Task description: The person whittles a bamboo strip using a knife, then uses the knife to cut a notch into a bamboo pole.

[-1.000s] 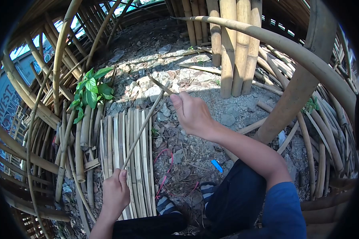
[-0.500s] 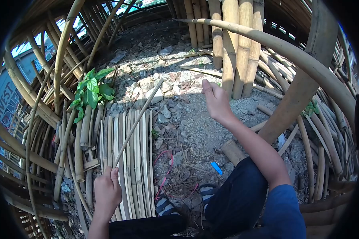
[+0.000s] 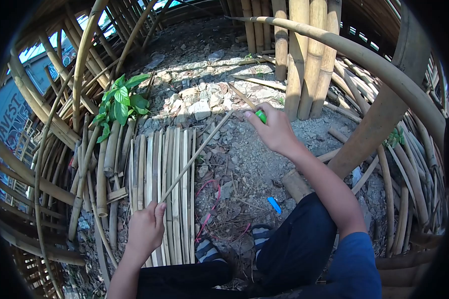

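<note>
My left hand (image 3: 145,227) is closed around the lower end of a thin bamboo stick (image 3: 197,154), which slants up and to the right over a row of split bamboo strips (image 3: 177,174). The stick's far tip lies close to my right hand (image 3: 274,128) in this view. Wrapped in my right fingers is a knife with a green handle (image 3: 261,116); its narrow brownish blade (image 3: 242,95) points up and left. Most of the handle is hidden by the fingers.
Bamboo poles (image 3: 297,60) stand at the back right, and a thick curved pole (image 3: 354,47) arches overhead. A leafy plant (image 3: 120,102) grows at left. Beside my knee lie a bright blue object (image 3: 274,205) and a bamboo piece (image 3: 297,185). Pink string (image 3: 214,199) trails on the rubble.
My right hand has turned, bringing the green handle and blade into sight. My left hand and the stick have shifted right, with the stick's tip now nearer my right hand.
</note>
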Demonstrator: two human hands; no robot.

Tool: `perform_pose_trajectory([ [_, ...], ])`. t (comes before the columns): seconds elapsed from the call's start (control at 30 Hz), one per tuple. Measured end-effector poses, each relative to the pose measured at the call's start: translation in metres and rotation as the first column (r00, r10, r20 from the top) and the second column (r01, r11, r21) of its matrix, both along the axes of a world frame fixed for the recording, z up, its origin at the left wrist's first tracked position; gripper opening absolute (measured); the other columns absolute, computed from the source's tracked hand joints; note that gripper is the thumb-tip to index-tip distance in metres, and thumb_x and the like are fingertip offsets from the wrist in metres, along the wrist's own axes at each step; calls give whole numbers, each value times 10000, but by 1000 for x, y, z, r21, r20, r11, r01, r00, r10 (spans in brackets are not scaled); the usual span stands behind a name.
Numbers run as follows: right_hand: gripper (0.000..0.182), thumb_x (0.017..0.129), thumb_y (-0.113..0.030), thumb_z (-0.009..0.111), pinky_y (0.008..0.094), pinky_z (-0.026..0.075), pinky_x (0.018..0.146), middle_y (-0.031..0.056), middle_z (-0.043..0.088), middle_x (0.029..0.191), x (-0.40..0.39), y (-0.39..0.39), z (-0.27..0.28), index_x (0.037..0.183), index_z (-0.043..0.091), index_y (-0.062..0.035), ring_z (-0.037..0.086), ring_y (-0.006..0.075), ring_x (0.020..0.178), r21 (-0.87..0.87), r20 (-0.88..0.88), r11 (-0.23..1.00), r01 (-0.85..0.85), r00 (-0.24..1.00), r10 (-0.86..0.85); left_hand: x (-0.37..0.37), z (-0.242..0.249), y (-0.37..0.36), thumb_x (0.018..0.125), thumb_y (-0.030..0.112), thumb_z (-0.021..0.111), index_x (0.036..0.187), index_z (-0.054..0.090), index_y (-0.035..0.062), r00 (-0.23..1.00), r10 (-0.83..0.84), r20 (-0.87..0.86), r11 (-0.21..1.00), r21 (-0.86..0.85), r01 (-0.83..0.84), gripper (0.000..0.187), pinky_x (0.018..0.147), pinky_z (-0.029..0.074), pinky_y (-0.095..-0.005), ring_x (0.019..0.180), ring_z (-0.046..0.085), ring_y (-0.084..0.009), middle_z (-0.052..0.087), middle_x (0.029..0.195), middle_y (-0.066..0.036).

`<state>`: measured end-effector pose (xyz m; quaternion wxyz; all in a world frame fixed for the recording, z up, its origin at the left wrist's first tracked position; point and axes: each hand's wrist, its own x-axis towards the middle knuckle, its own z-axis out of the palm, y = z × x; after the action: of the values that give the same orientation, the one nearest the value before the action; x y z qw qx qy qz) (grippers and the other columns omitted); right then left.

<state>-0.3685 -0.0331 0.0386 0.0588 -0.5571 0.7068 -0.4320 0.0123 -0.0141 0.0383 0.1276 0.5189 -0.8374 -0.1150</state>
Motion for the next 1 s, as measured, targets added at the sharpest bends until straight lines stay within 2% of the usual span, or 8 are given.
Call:
perform_pose_trajectory([
  [0.13, 359, 1019, -341, 557, 465, 493, 681, 195, 679, 800, -29, -1, -27, 1052, 654, 3, 665, 382, 750, -385, -276, 920, -76, 961, -36, 2, 3, -10, 1077, 322, 434, 875, 623, -30, 1000, 13, 13, 997, 81, -14, 447, 606, 461, -556, 657, 607, -494, 582, 650, -291],
  [0.2, 423, 1024, -412, 516, 507, 506, 675, 215, 710, 849, -52, -12, -40, 995, 625, -5, 702, 399, 803, 218, -509, 957, 193, 859, -57, 7, 0, -14, 1082, 365, 418, 825, 629, -45, 998, 8, -62, 994, 109, -1, 528, 602, 470, -524, 600, 580, -480, 555, 611, -278],
  [0.33, 452, 1033, -433, 488, 523, 502, 686, 257, 708, 899, -66, -12, -62, 963, 614, -4, 698, 419, 873, 468, -492, 864, 185, 867, 81, 16, -6, -30, 1083, 487, 382, 641, 583, -27, 984, 110, -140, 841, 542, -17, 707, 512, 448, -383, 451, 471, -215, 485, 505, -94],
  [0.4, 533, 1019, -506, 510, 500, 504, 677, 207, 685, 792, -59, -17, -59, 894, 588, 6, 701, 376, 809, 73, -174, 980, 186, 970, -172, 7, 2, -29, 1081, 499, 382, 634, 583, -12, 977, 181, -109, 739, 670, -62, 708, 481, 426, -350, 450, 470, -170, 478, 505, -61],
  [0.53, 522, 985, -502, 614, 456, 501, 627, 105, 614, 685, -26, -23, -53, 812, 540, -15, 659, 265, 671, 14, 126, 995, 102, 987, -103, -8, 0, -35, 1076, 541, 361, 656, 577, 21, 966, 217, -139, 591, 807, -17, 703, 406, 374, -287, 405, 429, -115, 432, 486, 0],
  [0.63, 415, 953, -407, 717, 269, 358, 424, 86, 651, 775, -20, -36, -73, 857, 566, -33, 530, 106, 526, 130, 454, 991, -25, 890, -37, -16, -3, -40, 1077, 561, 327, 686, 570, 18, 963, 194, -189, 520, 852, 63, 712, 397, 375, -284, 383, 395, -107, 396, 469, 14],
  [0.7, 358, 926, -297, 770, 216, 256, 363, 73, 638, 769, -5, -28, -58, 815, 495, -96, 474, 58, 461, -71, 842, 989, -133, 524, 130, -17, -11, -45, 1074, 582, 304, 705, 576, 8, 958, 161, -239, 443, 884, 146, 735, 386, 376, -282, 379, 394, -102, 391, 463, 17],
  [1.0, 271, 964, -170, 699, 215, 283, 377, 62, 570, 731, -28, -43, -66, 832, 486, -67, 454, 76, 462, -181, 926, 983, 4, 339, 169, -8, -33, -50, 1034, 650, 300, 840, 638, -55, 912, 192, -363, 74, 932, 355, 805, 349, 411, -263, 361, 459, -110, 426, 470, 0],
])
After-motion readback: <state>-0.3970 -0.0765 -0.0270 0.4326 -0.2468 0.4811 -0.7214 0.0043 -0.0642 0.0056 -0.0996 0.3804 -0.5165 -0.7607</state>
